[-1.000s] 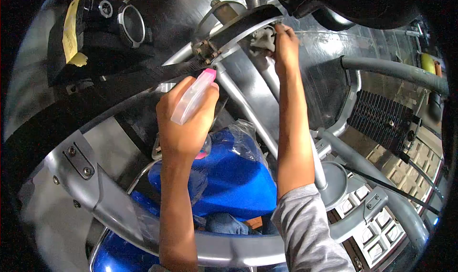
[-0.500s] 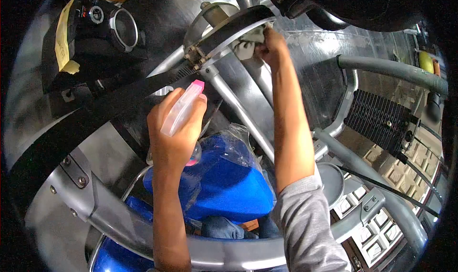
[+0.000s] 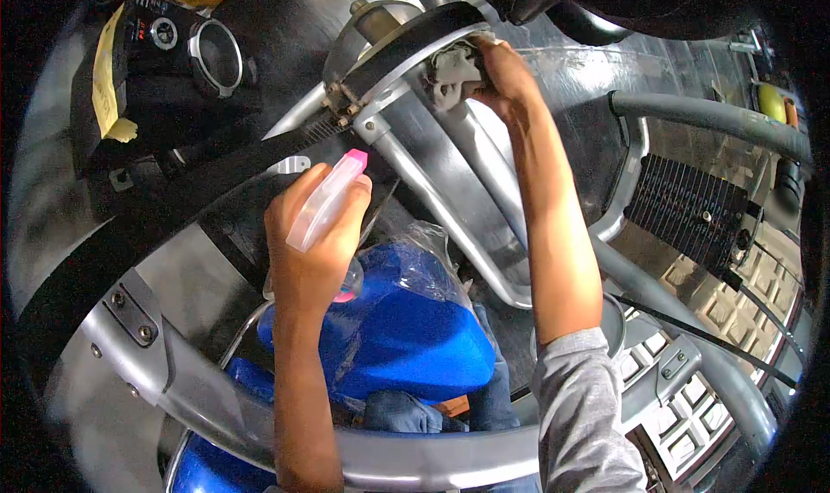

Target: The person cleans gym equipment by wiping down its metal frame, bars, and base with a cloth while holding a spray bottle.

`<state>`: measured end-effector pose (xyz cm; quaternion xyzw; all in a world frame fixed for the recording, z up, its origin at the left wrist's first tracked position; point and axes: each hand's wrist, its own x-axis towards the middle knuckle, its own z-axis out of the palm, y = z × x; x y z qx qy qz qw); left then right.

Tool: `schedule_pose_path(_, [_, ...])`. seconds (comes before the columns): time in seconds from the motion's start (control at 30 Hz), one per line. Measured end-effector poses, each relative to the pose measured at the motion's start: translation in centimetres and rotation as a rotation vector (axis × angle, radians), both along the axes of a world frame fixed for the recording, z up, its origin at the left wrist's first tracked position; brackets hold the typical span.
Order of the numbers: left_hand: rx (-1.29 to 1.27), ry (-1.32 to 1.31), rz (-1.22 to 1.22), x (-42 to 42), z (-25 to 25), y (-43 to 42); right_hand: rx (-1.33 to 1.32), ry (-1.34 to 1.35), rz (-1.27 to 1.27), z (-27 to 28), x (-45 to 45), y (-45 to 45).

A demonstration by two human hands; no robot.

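We're seeing the R hand (image 3: 510,73) now sitting a bit farther R than a moment ago, w/ its forearm swinging outward too. It's pinching the grey-white cloth (image 3: 451,71) btwn bent fingers, near the far end of the curved rim (image 3: 411,39); more of the cloth is showing on the rim's inner side. So we're keeping the cloth up at the rim, tho we can't tell how hard it's pressing, as some fingertips are hidden.

Our L hand (image 3: 313,264) is closing round the spray bottle (image 3: 324,203), fingers wrapped, not spread. Its pink nozzle is pointing up twd the rusty bracket (image 3: 341,102) but sitting lower than 1 s ago, w/ a small gap btwn it and the silver tube (image 3: 419,186). No visible spray is coming out rn.

The view's shifting slightly too, so some of that movement is prob. just the cam. Below, the blue surface (image 3: 424,337) is lying under clear plastic (image 3: 424,272), w/ the bottle's lower part showing next to it.
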<state>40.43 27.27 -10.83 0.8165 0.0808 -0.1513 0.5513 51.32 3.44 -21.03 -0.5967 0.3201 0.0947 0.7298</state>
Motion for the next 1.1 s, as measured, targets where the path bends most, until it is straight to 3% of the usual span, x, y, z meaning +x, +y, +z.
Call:
schedule_pose_path(0.03, [-0.009,0.003,0.005,0.0,0.0,0.0,0.0,-0.002,-0.002,-1.1,0.3,-0.4])
schedule_pose_path(0.13, [0.016,-0.034,-0.01,0.0,-0.2,0.4,0.588,0.077,-0.115,-10.0,2.2,-3.5])
schedule_pose_path(0.23, [0.042,-0.068,-0.031,0.2,0.0,0.4,0.745,0.276,-0.138,-9.2,3.2,-3.4])
schedule_pose_path(0.27, [0.036,-0.055,-0.028,0.1,0.1,0.3,0.559,0.282,-0.165,-9.1,3.2,-2.8])
schedule_pose_path(0.43, [0.001,-0.044,-0.015,0.0,0.0,0.2,0.231,0.263,-0.118,-7.7,2.3,-2.6])
schedule_pose_path(0.5, [-0.019,-0.045,-0.007,-0.1,0.0,0.2,-0.19,0.115,0.067,-4.6,0.6,-2.3])
schedule_pose_path(0.57, [-0.027,0.007,-0.002,-0.2,0.5,-0.2,-0.21,-0.02,0.042,-4.2,-1.1,-3.7])
schedule_pose_path(0.63, [-0.056,-0.031,0.008,-0.5,0.5,-0.8,-0.357,-0.171,0.202,-2.9,-3.4,-4.6])
schedule_pose_path(0.73, [-0.082,-0.246,0.157,-1.8,-0.9,-2.1,-0.744,-0.152,0.278,0.0,-7.5,-5.1])
schedule_pose_path(0.83, [-0.134,-0.129,0.008,-1.1,-0.1,-2.0,-0.79,-0.172,0.211,1.7,-11.7,-4.5])
schedule_pose_path(0.9, [-0.137,-0.14,0.105,-1.6,-0.3,-2.5,-0.769,-0.088,0.146,1.5,-13.9,-4.1])
schedule_pose_path(1.1, [0.042,-0.169,0.002,-1.6,-0.1,-2.2,-0.936,-0.16,0.047,3.5,-15.7,-1.5])
